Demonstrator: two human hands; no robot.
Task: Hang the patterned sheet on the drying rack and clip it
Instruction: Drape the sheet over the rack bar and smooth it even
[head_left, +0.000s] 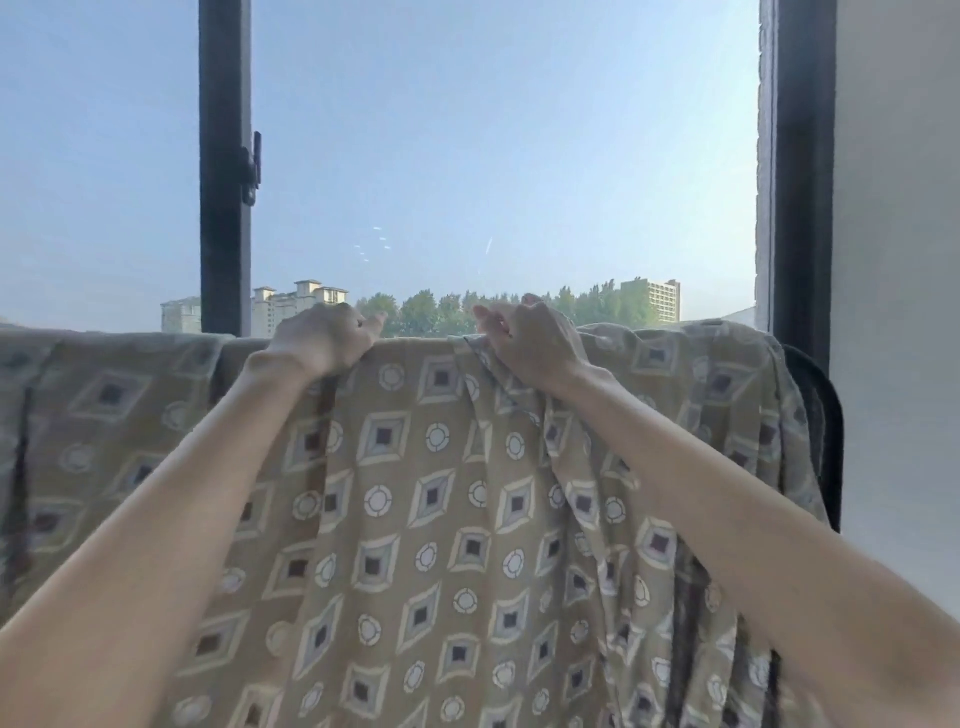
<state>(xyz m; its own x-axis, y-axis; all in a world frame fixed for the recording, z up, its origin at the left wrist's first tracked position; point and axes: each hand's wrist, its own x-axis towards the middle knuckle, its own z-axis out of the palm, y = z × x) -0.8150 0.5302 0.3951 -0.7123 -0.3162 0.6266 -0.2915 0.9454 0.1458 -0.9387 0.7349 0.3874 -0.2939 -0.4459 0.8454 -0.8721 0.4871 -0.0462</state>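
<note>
Drying rack hidden under patterned sheet (415, 493) — tan, diamonds and circles, left hand (322, 338) gripping its top edge, right hand (524, 340) pinching a fold.

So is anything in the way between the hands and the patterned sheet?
Nothing visible is in the way. The left hand and right hand both grip the top fold of the tan fabric sheet with diamond and circle patterns, skin straight on cloth.

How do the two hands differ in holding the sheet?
The left hand curls over the smooth top edge of the patterned sheet; the right hand pinches a gathered fold. Cloth hangs flat below the left hand, creased below the right hand. Both hold the sheet's top.
</note>
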